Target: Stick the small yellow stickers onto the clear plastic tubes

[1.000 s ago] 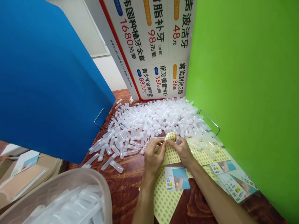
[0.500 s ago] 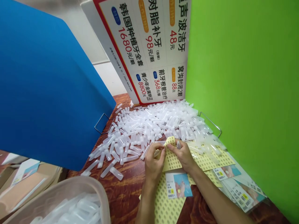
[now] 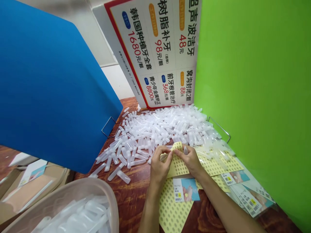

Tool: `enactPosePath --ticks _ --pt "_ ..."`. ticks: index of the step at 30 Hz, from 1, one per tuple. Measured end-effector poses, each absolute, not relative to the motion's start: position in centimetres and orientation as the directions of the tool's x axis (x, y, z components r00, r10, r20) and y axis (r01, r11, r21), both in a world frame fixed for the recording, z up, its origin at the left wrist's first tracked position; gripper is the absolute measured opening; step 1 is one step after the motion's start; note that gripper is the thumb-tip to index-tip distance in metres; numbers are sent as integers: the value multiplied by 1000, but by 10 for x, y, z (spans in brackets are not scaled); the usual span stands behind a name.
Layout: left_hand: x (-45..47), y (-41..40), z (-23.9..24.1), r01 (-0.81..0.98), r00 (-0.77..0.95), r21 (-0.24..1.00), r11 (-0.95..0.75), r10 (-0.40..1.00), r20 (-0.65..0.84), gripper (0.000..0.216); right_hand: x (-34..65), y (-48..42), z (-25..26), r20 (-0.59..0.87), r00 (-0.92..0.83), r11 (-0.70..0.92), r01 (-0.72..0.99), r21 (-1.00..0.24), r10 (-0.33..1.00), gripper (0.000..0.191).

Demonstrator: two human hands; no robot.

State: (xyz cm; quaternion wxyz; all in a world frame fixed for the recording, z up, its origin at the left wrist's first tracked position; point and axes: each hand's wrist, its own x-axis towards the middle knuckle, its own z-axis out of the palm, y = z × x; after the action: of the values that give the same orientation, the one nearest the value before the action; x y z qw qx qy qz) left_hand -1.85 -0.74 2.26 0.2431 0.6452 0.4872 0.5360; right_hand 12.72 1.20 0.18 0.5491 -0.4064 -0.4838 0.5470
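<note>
My left hand (image 3: 159, 166) and my right hand (image 3: 190, 160) meet at the top edge of a yellow dotted sticker sheet (image 3: 179, 166), fingers pinched together on it. A small clear plastic tube (image 3: 186, 150) rests against my right hand's fingers. Just beyond the hands spreads a big pile of clear plastic tubes (image 3: 157, 129) on the wooden table (image 3: 136, 197). A small printed label card (image 3: 186, 190) lies on the sheets below my hands.
A blue divider (image 3: 48, 87) stands at the left, a green one (image 3: 255, 90) at the right, and a printed poster board (image 3: 162, 51) behind. A translucent tub (image 3: 73, 207) of tubes sits at the near left. More yellow sheets (image 3: 218, 165) and label packs (image 3: 250, 194) lie at the right.
The view has shifted slightly. Both hands stay pinched at the sheet's top edge with little movement.
</note>
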Motion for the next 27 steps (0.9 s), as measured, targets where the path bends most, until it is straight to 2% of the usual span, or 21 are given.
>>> enactPosePath --ticks 4,11,14,18,23,27 --pt "-20 -6 25 362 -16 843 -398 902 432 12 127 11 1 106 -58 94 -175 -980 993 34" --pt "-19 -6 26 171 -103 944 -283 947 303 17 125 10 3 69 -19 66 -137 -988 997 35" --pt "-17 -3 24 88 -177 967 -239 952 251 18 122 8 5 153 150 153 14 -988 977 37" --pt "-11 -1 24 -16 -260 979 -203 946 192 21 119 6 5 294 424 216 224 -951 856 33" --pt "-2 -4 26 -119 -260 984 -131 961 96 28 125 10 3 213 534 142 171 -975 819 36" --pt "2 -5 20 -156 -259 984 -86 965 43 31 133 15 11 286 571 216 188 -958 770 39"
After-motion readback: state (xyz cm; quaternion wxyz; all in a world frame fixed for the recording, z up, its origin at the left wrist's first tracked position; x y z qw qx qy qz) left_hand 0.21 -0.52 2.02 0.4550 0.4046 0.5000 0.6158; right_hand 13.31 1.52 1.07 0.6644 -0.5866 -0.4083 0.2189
